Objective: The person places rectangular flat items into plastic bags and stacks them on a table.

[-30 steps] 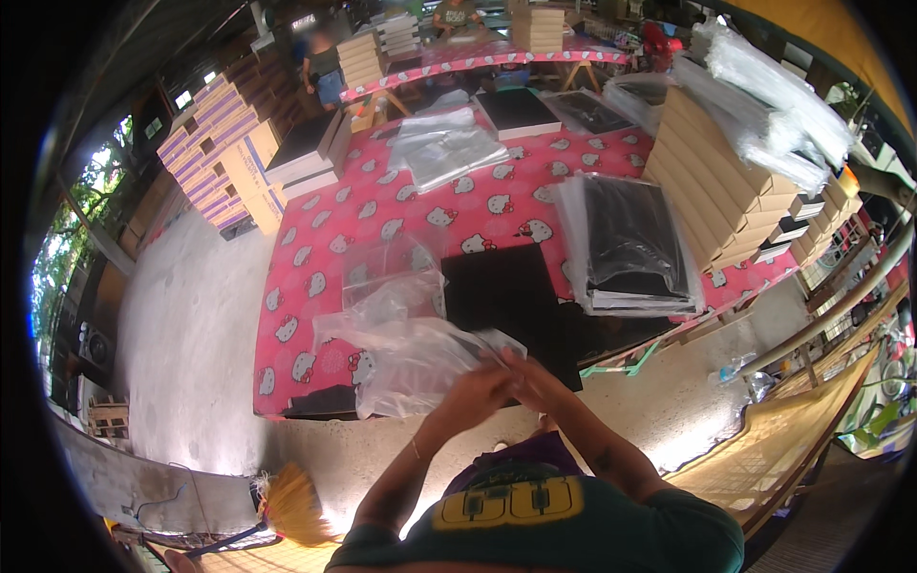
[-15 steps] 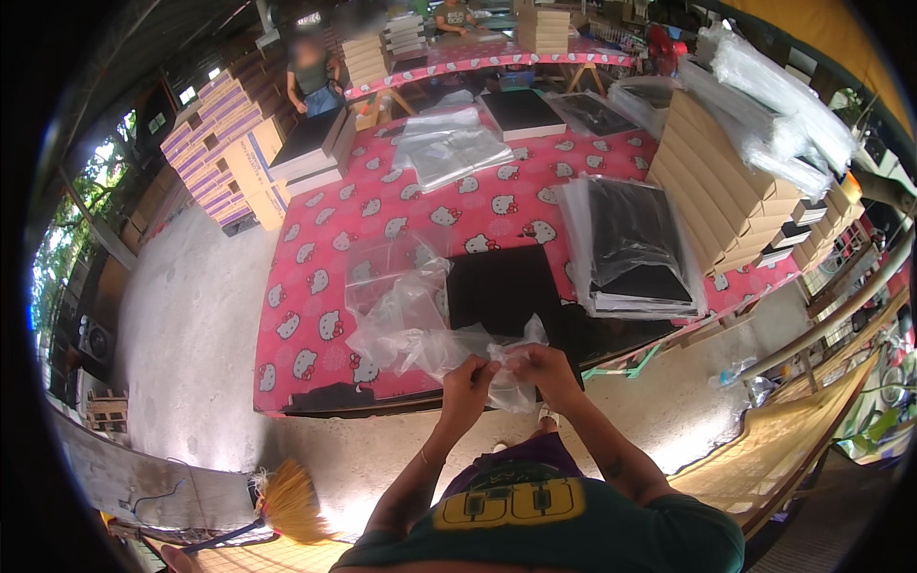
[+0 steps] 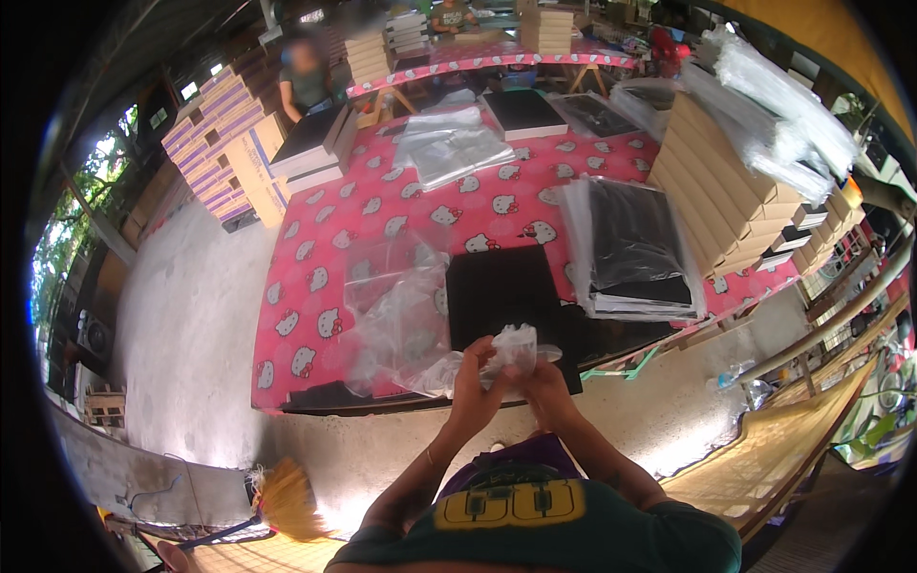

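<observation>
My left hand point(image 3: 475, 387) and my right hand point(image 3: 543, 382) meet over the near edge of the table, both gripping a clear plastic bag point(image 3: 406, 320). The bag's crumpled end bunches between my fingers while the rest trails left across the table. Right behind my hands lies a flat black square item point(image 3: 501, 291) on the pink patterned tablecloth point(image 3: 382, 215).
A stack of black items in clear wrap point(image 3: 635, 248) lies to the right, beside tall piles of tan boxes point(image 3: 716, 196). Clear bags point(image 3: 454, 148) and more black stacks point(image 3: 521, 110) lie farther back. Striped boxes point(image 3: 215, 143) stand at the left. Other people sit beyond. A broom point(image 3: 282, 497) lies on the floor.
My hands have drawn the bag's end in toward me and bunched it tighter. The rest of the bag has settled lower onto the table.
</observation>
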A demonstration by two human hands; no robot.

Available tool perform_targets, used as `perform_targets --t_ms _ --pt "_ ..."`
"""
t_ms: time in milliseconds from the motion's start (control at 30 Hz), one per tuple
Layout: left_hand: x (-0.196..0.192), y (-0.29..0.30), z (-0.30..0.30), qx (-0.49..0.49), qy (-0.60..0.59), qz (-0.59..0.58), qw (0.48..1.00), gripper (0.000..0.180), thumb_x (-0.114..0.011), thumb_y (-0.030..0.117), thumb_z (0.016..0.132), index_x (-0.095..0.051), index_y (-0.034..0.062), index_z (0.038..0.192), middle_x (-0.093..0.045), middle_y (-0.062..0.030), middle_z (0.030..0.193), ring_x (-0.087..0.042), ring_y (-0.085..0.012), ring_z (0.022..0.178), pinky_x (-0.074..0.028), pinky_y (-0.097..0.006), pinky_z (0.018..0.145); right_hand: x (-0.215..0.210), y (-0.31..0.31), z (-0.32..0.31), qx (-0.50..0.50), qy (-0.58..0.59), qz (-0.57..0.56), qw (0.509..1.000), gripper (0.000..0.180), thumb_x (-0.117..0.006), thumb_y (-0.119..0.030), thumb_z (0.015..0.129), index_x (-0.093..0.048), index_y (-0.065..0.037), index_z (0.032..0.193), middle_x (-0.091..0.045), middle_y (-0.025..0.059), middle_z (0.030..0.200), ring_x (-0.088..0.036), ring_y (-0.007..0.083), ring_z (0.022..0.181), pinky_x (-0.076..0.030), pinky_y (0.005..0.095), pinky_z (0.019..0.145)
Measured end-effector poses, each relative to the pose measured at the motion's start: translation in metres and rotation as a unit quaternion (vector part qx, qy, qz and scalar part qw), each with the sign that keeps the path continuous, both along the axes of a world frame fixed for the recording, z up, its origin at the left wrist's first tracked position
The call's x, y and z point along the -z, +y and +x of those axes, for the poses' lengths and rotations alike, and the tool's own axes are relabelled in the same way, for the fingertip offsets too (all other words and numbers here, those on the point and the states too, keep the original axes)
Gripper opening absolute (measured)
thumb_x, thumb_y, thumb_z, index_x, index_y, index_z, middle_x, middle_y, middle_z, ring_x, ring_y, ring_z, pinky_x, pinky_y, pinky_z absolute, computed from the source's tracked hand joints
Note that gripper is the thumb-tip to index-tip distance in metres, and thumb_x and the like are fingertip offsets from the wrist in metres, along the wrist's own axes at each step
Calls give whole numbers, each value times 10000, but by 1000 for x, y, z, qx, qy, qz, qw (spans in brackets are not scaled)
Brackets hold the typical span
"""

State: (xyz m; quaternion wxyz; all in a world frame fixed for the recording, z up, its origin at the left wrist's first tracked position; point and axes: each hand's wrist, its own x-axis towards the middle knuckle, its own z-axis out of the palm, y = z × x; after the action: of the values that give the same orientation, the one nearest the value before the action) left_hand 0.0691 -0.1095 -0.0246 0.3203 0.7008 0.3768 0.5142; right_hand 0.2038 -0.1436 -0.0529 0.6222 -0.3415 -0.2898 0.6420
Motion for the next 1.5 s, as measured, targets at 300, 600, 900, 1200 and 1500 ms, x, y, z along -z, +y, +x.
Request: perform_targets --t_ms 300,600,900,1200,1500 --pt "11 9 -20 -58 82 4 995 73 -638 40 832 -597 16 887 -644 -143 843 -624 -327 749 -484 -374 628 15 -2 20 31 -63 -40 997 292 -629 -24 868 -562 -6 1151 -659 73 967 -655 166 849 -549 292 756" --pt "10 14 -39 172 -112 -261 943 71 -521 98 957 -539 39 991 -520 38 808 -466 -34 733 -383 -206 645 0 8 15 120 -49 48 990 328 -575 2 863 -549 -14 1189 -647 64 1031 -612 175 986 -460 325 914" --pt "20 39 -47 5 -244 -323 915 112 -544 152 938 -564 67 1009 -552 26 812 -516 -72 713 -425 -220 653 -12 27 56 26 -97 -6 995 228 -604 -188 930 -496 -91 755 -503 -56 722 -463 19 627 -461 204 647" --pt "72 33 -55 -101 42 -142 984 157 -604 49 866 -577 7 1015 -640 -85 780 -597 -147 692 -478 -290 655 -20 27 62 60 12 49 997 175 -620 -3 858 -475 -82 915 -540 -13 834 -552 71 779 -487 240 701" --pt "93 93 -148 68 -24 -332 941 247 -640 141 872 -600 -7 1065 -643 -49 876 -613 -121 813 -493 -258 705 -15 22 70 135 -96 38 986 336 -580 90 794 -501 -71 1078 -561 31 982 -575 106 809 -494 249 682"
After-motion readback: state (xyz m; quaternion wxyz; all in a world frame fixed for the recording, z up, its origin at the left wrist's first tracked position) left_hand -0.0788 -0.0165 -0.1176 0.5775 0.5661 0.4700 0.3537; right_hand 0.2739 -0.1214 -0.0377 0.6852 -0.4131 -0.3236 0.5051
